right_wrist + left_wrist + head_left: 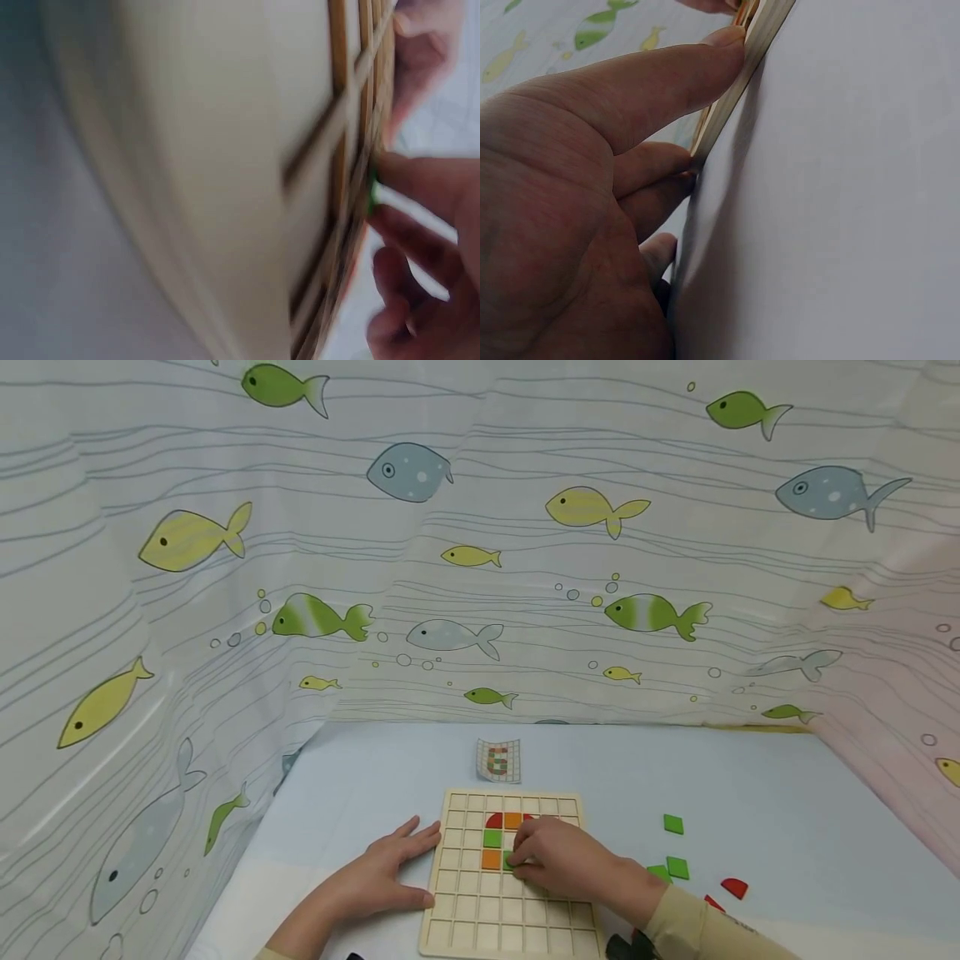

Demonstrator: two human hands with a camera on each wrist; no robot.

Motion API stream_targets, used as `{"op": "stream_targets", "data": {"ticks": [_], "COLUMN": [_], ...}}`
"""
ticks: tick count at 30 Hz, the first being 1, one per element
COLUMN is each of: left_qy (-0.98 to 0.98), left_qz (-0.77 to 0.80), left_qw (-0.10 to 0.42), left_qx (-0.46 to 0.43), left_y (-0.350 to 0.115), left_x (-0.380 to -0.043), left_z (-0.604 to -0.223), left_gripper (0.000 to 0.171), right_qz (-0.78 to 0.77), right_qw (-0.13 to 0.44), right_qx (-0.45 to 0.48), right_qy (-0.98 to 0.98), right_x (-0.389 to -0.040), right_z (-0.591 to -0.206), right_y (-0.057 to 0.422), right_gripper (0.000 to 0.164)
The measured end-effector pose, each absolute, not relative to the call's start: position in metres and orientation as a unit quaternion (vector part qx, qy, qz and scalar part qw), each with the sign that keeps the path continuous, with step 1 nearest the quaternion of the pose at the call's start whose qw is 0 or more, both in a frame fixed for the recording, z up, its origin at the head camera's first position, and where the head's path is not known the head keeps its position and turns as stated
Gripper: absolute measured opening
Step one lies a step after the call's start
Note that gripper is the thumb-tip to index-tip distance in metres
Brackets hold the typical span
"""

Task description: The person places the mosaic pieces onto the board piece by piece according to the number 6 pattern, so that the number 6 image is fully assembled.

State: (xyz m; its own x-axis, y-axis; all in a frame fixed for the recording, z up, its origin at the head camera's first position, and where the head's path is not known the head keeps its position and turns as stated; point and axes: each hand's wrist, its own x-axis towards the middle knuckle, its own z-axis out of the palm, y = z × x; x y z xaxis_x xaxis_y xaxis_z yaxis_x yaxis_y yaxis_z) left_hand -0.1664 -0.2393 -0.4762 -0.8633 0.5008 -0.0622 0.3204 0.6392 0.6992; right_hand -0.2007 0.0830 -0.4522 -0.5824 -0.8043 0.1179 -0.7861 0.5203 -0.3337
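Note:
A wooden grid board (457,937) lies on the table. My left hand (378,872) touches its left edge with fingers spread; in the left wrist view the thumb (667,82) rests against the board's rim (761,37). Over the middle of the grid, my right hand (566,860) pinches a green square tile (508,861) between thumb and finger, close at a cell beside an orange tile (491,859). Above that orange tile sits another green tile (492,839). A red rounded tile (494,821) and an orange tile (513,821) fill cells farther up, beside a red one partly hidden by the hand.
Behind the board lies a paper card (498,762) with a coloured grid pattern. Loose green tiles (673,824) and red rounded tiles (734,887) are scattered to the right. A dark object (630,947) shows at the bottom. A fish-print curtain (525,652) encloses the table.

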Motion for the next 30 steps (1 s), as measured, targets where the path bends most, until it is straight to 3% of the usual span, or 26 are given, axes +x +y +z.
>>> {"op": "stream_targets", "data": {"ticks": [13, 30], "left_qy": [0.899, 0.898], "left_qz": [0.357, 0.359], "left_qw": [0.127, 0.133], "left_qx": [0.219, 0.216], "left_y": [-0.238, -0.238], "left_x": [-0.166, -0.165], "left_z": [-0.476, -0.474], "left_gripper": [0.087, 0.088], "right_qz": [-0.229, -0.265], "right_qw": [0.04, 0.026], "right_qx": [-0.412, -0.276], "right_qy": [0.881, 0.924], "right_x": [-0.192, -0.171], "right_z": [-0.443, -0.449], "right_y": [0.105, 0.19], "right_gripper": [0.024, 0.027]}}
